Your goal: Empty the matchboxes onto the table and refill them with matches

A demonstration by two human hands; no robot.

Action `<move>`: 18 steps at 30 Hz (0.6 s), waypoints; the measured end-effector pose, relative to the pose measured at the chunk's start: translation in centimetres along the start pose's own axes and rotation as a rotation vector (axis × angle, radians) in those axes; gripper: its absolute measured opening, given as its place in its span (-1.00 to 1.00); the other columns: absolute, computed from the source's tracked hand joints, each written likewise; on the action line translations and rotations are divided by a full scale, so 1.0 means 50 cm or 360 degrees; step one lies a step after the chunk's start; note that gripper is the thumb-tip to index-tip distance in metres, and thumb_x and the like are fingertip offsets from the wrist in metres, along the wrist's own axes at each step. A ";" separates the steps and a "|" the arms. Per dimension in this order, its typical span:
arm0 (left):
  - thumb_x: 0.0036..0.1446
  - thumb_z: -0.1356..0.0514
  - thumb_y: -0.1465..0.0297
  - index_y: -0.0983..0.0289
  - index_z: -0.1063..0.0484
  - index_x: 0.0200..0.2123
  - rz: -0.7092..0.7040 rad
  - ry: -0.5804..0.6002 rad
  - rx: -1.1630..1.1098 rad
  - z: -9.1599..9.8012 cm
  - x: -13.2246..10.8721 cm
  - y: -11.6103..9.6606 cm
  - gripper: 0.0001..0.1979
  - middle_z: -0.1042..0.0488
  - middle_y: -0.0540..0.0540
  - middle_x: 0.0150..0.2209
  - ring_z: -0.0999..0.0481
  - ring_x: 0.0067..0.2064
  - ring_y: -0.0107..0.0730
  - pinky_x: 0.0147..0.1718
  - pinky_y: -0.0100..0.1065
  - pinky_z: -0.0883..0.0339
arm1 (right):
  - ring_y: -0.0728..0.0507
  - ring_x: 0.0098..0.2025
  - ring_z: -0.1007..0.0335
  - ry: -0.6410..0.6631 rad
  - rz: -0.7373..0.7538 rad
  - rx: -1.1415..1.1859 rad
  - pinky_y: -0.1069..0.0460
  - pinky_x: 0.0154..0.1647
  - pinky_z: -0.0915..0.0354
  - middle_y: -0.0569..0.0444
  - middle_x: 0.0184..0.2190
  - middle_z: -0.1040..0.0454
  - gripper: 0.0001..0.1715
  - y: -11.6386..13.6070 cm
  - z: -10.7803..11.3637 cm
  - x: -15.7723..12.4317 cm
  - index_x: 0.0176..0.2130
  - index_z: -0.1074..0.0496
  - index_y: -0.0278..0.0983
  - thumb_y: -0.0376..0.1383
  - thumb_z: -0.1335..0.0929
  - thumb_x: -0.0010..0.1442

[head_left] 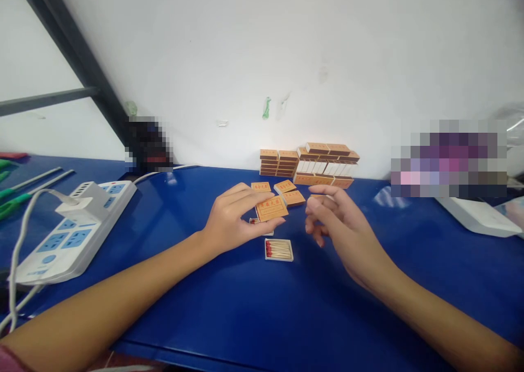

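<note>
My left hand [231, 216] pinches an orange matchbox sleeve [271, 208] between thumb and fingers, just above the blue table [254, 306]. Below it lies an open white tray of red-tipped matches [279, 249]. My right hand [335, 222] hovers to the right of the sleeve, fingers loosely curled and apart, holding nothing. Three loose orange matchboxes [286, 192] lie just behind the hands. A stack of orange matchboxes [309, 164] stands against the white wall.
A white power strip [76, 230] with blue sockets and a plugged-in cable sits at the left. Green-handled tools [16, 194] lie at the far left. A white flat box [478, 216] rests at the right. Dark metal bars [77, 60] run up the wall.
</note>
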State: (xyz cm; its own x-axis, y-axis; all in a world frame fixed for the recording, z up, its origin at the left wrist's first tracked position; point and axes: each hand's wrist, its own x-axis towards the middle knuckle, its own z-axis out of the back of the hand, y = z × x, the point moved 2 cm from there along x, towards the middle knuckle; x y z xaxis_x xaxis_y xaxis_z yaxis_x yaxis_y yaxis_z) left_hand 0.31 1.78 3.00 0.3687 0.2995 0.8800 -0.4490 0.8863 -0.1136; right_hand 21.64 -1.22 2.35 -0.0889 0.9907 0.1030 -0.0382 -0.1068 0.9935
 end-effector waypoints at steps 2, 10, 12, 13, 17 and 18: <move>0.17 -0.46 0.26 0.25 -0.56 0.02 0.0010 0.0006 -0.0048 0.000 0.000 -0.002 -0.61 -0.70 0.11 -0.23 -0.64 -0.29 -0.31 -0.25 -0.21 -0.54 | -0.05 -0.51 -0.40 0.0300 -0.0113 0.0025 0.09 -0.66 -0.24 0.18 -0.42 -0.43 -0.44 0.001 -0.012 -0.007 0.08 -0.34 -0.16 0.13 -0.42 0.30; 0.16 -0.47 0.21 0.24 -0.54 0.07 0.0019 0.0128 -0.0144 -0.004 -0.006 -0.011 -0.54 -0.70 0.11 -0.19 -0.66 -0.26 -0.30 -0.20 -0.21 -0.57 | 0.02 -0.62 -0.24 0.0272 -0.0169 -0.0145 0.12 -0.67 -0.16 0.19 -0.57 -0.39 -0.51 0.003 -0.008 -0.010 -0.26 -0.40 -0.19 0.17 -0.37 0.33; 0.17 -0.45 0.17 0.27 -0.52 0.09 0.0017 0.0228 -0.0138 -0.007 -0.009 -0.011 -0.51 -0.70 0.13 -0.19 -0.65 -0.25 -0.29 -0.19 -0.20 -0.57 | 0.03 -0.65 -0.21 0.0333 -0.0186 -0.0232 0.12 -0.67 -0.14 0.18 -0.60 -0.39 -0.48 0.000 -0.006 -0.007 -0.31 -0.41 -0.21 0.18 -0.37 0.33; 0.17 -0.45 0.15 0.28 -0.52 0.09 0.0019 0.0263 -0.0120 -0.007 -0.010 -0.010 -0.50 -0.69 0.14 -0.18 -0.65 -0.25 -0.29 -0.19 -0.20 -0.57 | 0.04 -0.66 -0.20 0.0332 -0.0174 -0.0257 0.12 -0.67 -0.13 0.19 -0.61 -0.39 -0.47 -0.001 -0.005 -0.005 -0.32 -0.41 -0.21 0.17 -0.38 0.32; 0.18 -0.43 0.12 0.29 -0.55 0.03 0.0103 0.0254 -0.0027 -0.006 -0.010 0.001 -0.53 -0.68 0.11 -0.25 -0.59 -0.30 -0.32 -0.25 -0.24 -0.53 | 0.03 -0.62 -0.22 0.0148 -0.0077 -0.0239 0.11 -0.63 -0.16 0.19 -0.59 -0.37 -0.48 -0.002 0.016 0.011 -0.35 -0.40 -0.21 0.16 -0.42 0.28; 0.18 -0.43 0.12 0.29 -0.56 0.01 0.0143 0.0239 -0.0011 -0.005 -0.010 0.006 -0.55 -0.67 0.10 -0.28 -0.57 -0.32 -0.34 -0.28 -0.26 -0.51 | 0.02 -0.61 -0.23 0.0104 -0.0064 -0.0233 0.10 -0.63 -0.17 0.19 -0.58 -0.36 -0.49 -0.003 0.026 0.019 -0.35 -0.40 -0.21 0.16 -0.43 0.26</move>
State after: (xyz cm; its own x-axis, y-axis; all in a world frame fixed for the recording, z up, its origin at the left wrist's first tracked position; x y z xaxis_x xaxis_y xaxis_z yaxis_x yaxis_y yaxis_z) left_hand 0.19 1.97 2.42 0.4452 0.4264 0.7874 -0.4802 0.8559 -0.1920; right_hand 22.87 -0.16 2.35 -0.1488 0.9873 0.0550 -0.1874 -0.0827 0.9788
